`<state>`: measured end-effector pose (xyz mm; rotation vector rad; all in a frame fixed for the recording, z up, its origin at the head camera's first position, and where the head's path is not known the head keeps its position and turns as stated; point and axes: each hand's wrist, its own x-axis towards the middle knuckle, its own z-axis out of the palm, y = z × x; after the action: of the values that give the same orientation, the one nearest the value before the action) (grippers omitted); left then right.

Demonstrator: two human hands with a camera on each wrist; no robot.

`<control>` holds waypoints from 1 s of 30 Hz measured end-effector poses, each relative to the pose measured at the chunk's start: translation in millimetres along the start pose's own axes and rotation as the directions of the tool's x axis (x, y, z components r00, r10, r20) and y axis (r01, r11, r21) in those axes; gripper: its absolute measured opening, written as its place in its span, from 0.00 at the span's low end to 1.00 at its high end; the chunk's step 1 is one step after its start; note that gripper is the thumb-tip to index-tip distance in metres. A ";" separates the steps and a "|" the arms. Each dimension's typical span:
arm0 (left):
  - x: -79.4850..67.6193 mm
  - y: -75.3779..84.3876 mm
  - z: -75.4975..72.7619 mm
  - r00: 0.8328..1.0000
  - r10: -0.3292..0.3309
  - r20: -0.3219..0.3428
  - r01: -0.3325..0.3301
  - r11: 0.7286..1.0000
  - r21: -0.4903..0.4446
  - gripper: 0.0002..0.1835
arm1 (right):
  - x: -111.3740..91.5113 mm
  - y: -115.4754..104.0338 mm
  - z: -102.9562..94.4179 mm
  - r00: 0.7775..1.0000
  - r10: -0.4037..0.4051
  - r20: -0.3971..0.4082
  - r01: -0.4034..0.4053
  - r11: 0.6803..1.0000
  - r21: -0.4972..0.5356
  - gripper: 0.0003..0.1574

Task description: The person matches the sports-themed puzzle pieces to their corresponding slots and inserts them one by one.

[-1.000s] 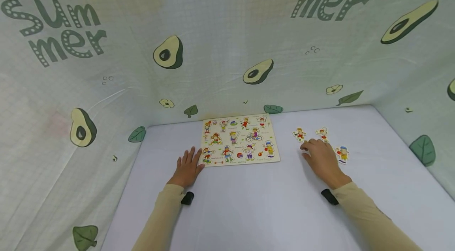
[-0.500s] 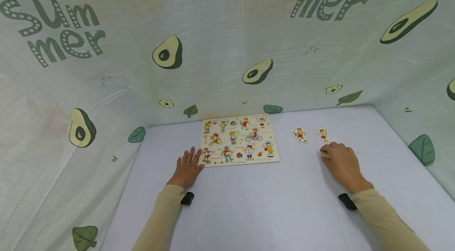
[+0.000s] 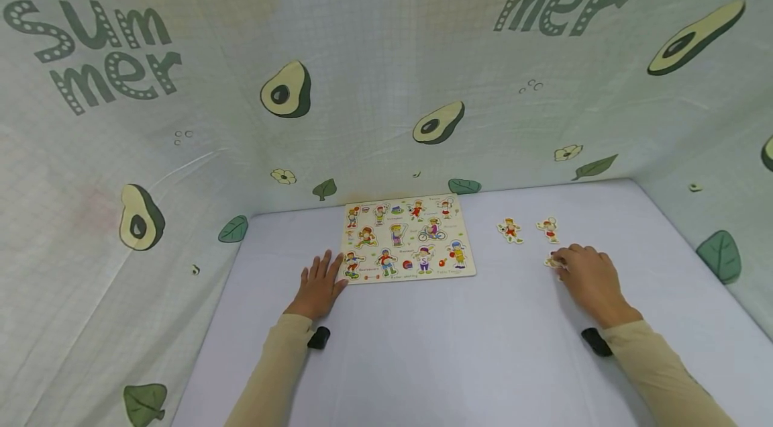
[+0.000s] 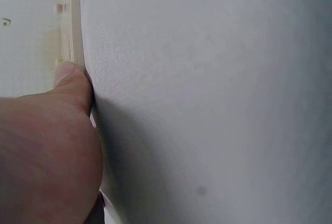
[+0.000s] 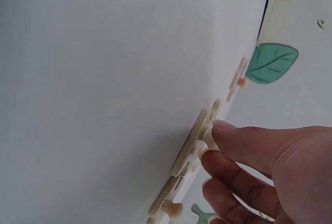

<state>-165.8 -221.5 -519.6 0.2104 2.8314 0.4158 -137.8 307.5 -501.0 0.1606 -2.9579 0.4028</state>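
Left hand (image 3: 318, 287) flat on tabletop (image 3: 423, 340), fingers straight, touching puzzle board (image 3: 407, 238) edge. Right hand (image 3: 588, 279) fingertips pinching loose puzzle piece (image 3: 552, 261).

Flat wooden figure piece (image 3: 552, 261) on white table, under right-hand fingers (image 3: 564, 254).

The piece (image 3: 552, 261) beside the right hand (image 3: 588, 282) is largely covered by the fingers in the head view, so its figure cannot be made out. In the right wrist view that piece (image 5: 191, 143) is seen edge-on, its face hidden, and the hand (image 5: 270, 172) is cut off by the frame's lower right corner. The printed words on the board (image 3: 406, 238) are too small to be read. In the left wrist view only the board's edge (image 4: 72, 27) is shown; the left hand (image 4: 49, 151) is cropped at the left and bottom edges.
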 end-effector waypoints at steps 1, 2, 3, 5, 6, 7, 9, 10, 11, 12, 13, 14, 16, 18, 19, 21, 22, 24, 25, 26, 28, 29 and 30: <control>-0.3 0.2 -0.2 1.000 0.000 0.000 0.000 1.000 -0.001 0.36 | 0.7 0.1 -0.2 1.000 -0.001 0.004 0.001 1.000 0.002 0.16; -0.6 0.6 -0.5 1.000 -0.001 0.001 0.001 1.000 -0.002 0.36 | 1.4 0.2 -0.6 1.000 -0.003 0.007 0.003 1.000 0.004 0.15; -0.8 0.8 -0.8 1.000 0.001 -0.001 -0.001 1.000 -0.008 0.36 | 2.2 0.7 -1.0 1.000 -0.004 0.012 0.004 1.000 0.005 0.15; -1.7 1.4 -1.4 1.000 0.003 -0.002 -0.003 1.000 -0.008 0.36 | 4.0 1.7 -0.6 1.000 -0.007 0.014 0.007 1.000 0.003 0.13; -2.1 1.7 -1.8 1.000 0.005 -0.003 -0.005 1.000 -0.011 0.36 | 4.9 2.2 -0.5 1.000 -0.008 0.016 0.008 1.000 0.002 0.12; -2.4 2.0 -2.3 1.000 0.007 -0.007 -0.007 1.000 -0.013 0.36 | 5.9 2.9 0.0 1.000 -0.009 0.018 0.009 1.000 0.000 0.11; -3.1 3.0 -3.5 1.000 0.009 -0.010 -0.009 1.000 -0.013 0.35 | 7.6 3.7 1.1 1.000 -0.013 0.017 0.013 1.000 -0.008 0.10; -3.4 3.5 -4.1 1.000 0.008 -0.008 -0.008 1.000 -0.009 0.35 | 8.3 3.9 1.9 1.000 -0.017 0.015 0.017 1.000 -0.013 0.09; -3.3 3.9 -4.7 1.000 0.008 -0.010 -0.009 1.000 -0.012 0.35 | 9.0 4.3 2.6 1.000 -0.020 0.014 0.021 1.000 -0.018 0.08; -3.5 4.3 -5.2 1.000 0.008 -0.009 -0.008 1.000 -0.011 0.35 | 9.4 4.3 2.9 1.000 -0.024 0.014 0.024 0.999 -0.022 0.07; -3.5 4.4 -5.7 1.000 0.008 -0.009 -0.008 1.000 -0.009 0.35 | 9.8 4.3 3.3 1.000 -0.029 0.011 0.029 0.999 -0.025 0.07; -3.4 4.5 -6.1 1.000 0.007 -0.009 -0.007 1.000 -0.006 0.35 | 9.8 4.1 3.6 0.999 -0.035 0.007 0.035 0.999 -0.028 0.06; -3.3 4.2 -6.1 1.000 0.006 -0.009 -0.006 1.000 -0.004 0.34 | 9.9 3.9 3.6 0.999 -0.041 0.008 0.042 0.999 -0.035 0.06; -3.0 4.0 -5.7 1.000 0.006 -0.008 -0.006 1.000 -0.002 0.34 | 9.6 3.4 3.6 0.999 -0.046 0.011 0.047 0.998 -0.038 0.06; -2.9 3.7 -5.3 1.000 0.006 -0.008 -0.006 1.000 -0.002 0.34 | 9.5 3.1 3.7 0.999 -0.050 0.009 0.050 0.998 -0.037 0.06; -2.7 3.7 -4.9 1.000 0.005 -0.007 -0.005 1.000 -0.006 0.35 | 9.5 1.9 3.8 0.998 -0.058 0.005 0.058 0.998 -0.035 0.06; -2.7 3.8 -4.8 1.000 0.001 -0.002 -0.001 1.000 -0.005 0.35 | 9.5 1.2 4.1 0.998 -0.062 0.002 0.062 0.997 -0.034 0.07; -2.4 4.0 -4.8 1.000 0.000 -0.001 0.000 1.000 -0.009 0.35 | 9.3 -1.8 4.2 0.997 -0.075 -0.014 0.074 0.997 -0.030 0.07; -2.3 3.9 -4.8 1.000 -0.001 0.001 0.001 1.000 -0.009 0.35 | 9.4 -3.6 4.0 0.997 -0.079 -0.018 0.078 0.996 -0.030 0.07; -2.0 3.8 -4.9 1.000 -0.004 0.005 0.004 1.000 -0.007 0.36 | 9.6 -5.8 3.6 0.996 -0.082 -0.020 0.082 0.996 -0.030 0.07; -1.7 3.3 -4.5 1.000 -0.001 0.003 0.001 1.000 -0.007 0.35 | 10.1 -11.2 2.8 0.996 -0.086 -0.022 0.085 0.996 -0.030 0.08; -1.6 3.0 -4.4 1.000 0.003 -0.002 -0.003 1.000 -0.006 0.35 | 10.6 -14.5 2.1 0.996 -0.087 -0.022 0.087 0.996 -0.029 0.08; -1.5 2.7 -4.3 1.000 0.002 0.001 -0.002 1.000 -0.005 0.35 | 11.0 -17.7 1.6 0.996 -0.090 -0.022 0.089 0.996 -0.030 0.08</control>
<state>-165.3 -220.4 -514.4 0.2123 2.8288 0.4227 -146.7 289.2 -496.2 0.2822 -2.9192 0.3480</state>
